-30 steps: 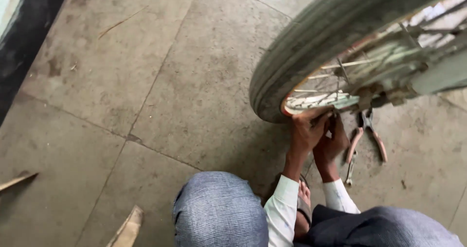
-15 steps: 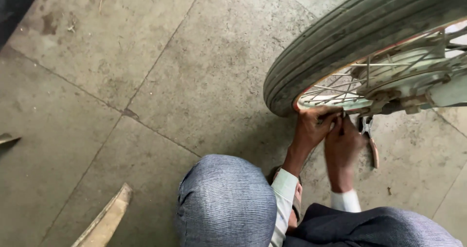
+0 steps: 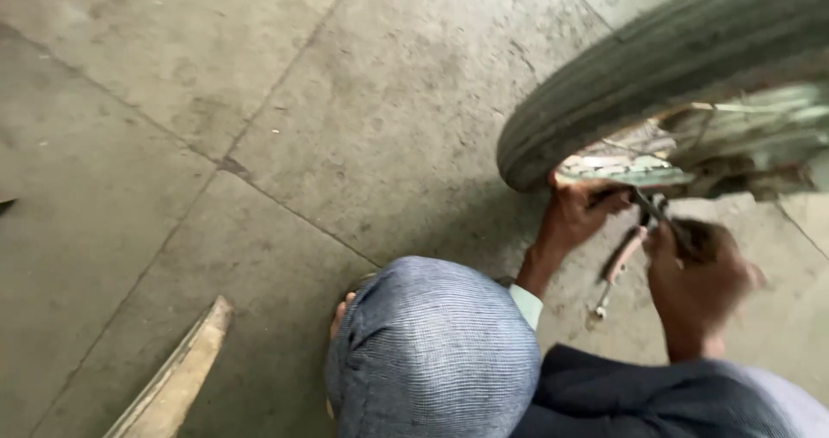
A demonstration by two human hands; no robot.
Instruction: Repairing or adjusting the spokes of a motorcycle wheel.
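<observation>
A bicycle wheel (image 3: 604, 84) with a grey ribbed tyre hangs at the upper right, its spokes and rim (image 3: 630, 166) just above my hands. My left hand (image 3: 574, 222) reaches up to the rim's lower edge, its fingers curled around a small dark part there. Lower and to the right, my right hand (image 3: 699, 274) is blurred and closed on a thin dark tool (image 3: 661, 214) that points up at the rim. Between my hands, pink-handled pliers (image 3: 620, 261) lie on the concrete floor.
My bent knee (image 3: 432, 352) in grey-blue cloth fills the bottom centre, with a dark sleeve to its right. A pale wooden strip (image 3: 173, 378) lies at the bottom left. The concrete floor (image 3: 259, 144) has slab joints running diagonally.
My right hand has drawn back from the rim, down and to the right. My left hand stays at the rim. The view has shifted and come closer.
</observation>
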